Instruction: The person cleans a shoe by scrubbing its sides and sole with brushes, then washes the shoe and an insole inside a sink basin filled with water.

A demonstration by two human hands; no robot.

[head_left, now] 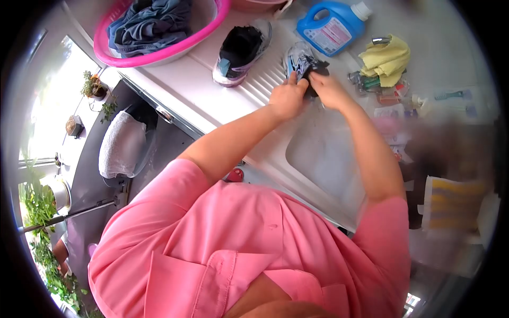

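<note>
Both my hands are on a sneaker point(298, 57) with grey, white and blue patterning and a dark part at its near right side. It lies at the ridged washboard surface point(261, 85) of a white laundry sink. My left hand point(289, 99) closes on the sneaker's near end. Against its dark part, my right hand point(327, 91) is closed, with the fingertips partly hidden. A second sneaker point(231, 70), black inside with a pale sole, sits to the left on the white surface.
A pink-rimmed basin point(159, 59) holds blue denim clothing point(151, 26). A blue detergent bottle point(331, 27) stands behind the sneaker; a yellow cloth point(389, 59) lies to its right. The sink bowl point(323, 159) is nearer my body. A brush point(449, 95) lies farther right.
</note>
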